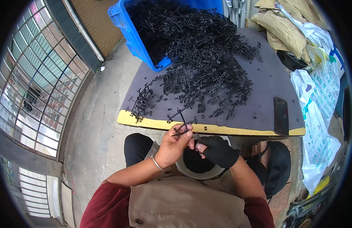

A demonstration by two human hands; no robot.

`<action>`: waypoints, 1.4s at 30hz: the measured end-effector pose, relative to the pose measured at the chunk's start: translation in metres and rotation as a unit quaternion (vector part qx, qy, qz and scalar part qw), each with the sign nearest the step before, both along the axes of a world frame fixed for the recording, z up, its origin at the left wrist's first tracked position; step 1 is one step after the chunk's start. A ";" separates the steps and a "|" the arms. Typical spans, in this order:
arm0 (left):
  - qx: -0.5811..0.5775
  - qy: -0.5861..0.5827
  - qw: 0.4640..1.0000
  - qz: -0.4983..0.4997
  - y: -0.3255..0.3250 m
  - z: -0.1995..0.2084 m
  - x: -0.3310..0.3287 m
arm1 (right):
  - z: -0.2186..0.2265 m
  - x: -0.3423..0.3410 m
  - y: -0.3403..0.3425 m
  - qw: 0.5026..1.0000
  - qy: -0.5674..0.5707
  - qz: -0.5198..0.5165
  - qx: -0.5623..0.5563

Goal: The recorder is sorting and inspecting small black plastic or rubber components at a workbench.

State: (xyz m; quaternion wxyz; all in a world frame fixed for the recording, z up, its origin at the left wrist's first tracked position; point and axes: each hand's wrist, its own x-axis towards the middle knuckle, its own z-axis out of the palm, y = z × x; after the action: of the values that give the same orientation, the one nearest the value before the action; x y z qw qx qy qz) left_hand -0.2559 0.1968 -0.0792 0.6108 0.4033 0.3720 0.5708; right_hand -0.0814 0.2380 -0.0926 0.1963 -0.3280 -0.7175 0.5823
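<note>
My left hand [170, 149], bare with a silver bangle at the wrist, pinches a thin, branched black plastic sprue [184, 121] whose arms stick up past the fingertips. Close beside it, my right hand [221, 152] wears a black fingerless glove. Its thumb and fingers are pressed together by the sprue's lower end, and whatever they grip is too small to make out. Beneath both hands, between my knees, stands a pale bucket [204, 176] with small black pieces [198, 161] inside. Ahead, a large heap of similar black sprues [210, 72] spreads over the table.
A blue crate [126, 32] lies tipped at the table's [271, 83] back, spilling the heap. A smaller cluster of sprues [143, 102] sits at front left. A dark phone [281, 116] lies near the right edge. White plastic bags [316, 95] and brown sacks [284, 30] crowd the right side.
</note>
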 end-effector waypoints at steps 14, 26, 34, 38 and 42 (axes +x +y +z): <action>0.203 0.642 0.684 0.280 0.086 0.042 -0.144 | 0.023 0.036 0.014 0.892 -0.113 -0.275 0.340; 0.195 0.583 0.718 0.327 0.102 0.019 -0.181 | -0.019 0.043 0.062 0.769 -0.296 -0.356 0.440; -0.028 0.315 0.942 -0.113 0.039 0.008 -0.083 | -0.004 0.035 0.045 0.759 -0.351 -0.279 0.472; -0.107 0.208 0.951 -0.202 0.038 -0.024 -0.020 | 0.004 0.025 0.037 0.832 -0.166 -0.323 0.419; -0.215 0.140 0.953 -0.158 0.051 -0.003 -0.021 | 0.013 0.011 0.019 0.898 -0.050 -0.270 0.344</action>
State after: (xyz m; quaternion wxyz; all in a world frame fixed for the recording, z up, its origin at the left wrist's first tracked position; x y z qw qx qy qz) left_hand -0.2770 0.2481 -0.0824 0.7075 0.3914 0.4993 0.3113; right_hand -0.0704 0.2570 -0.0801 0.4106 -0.4501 -0.7657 0.2062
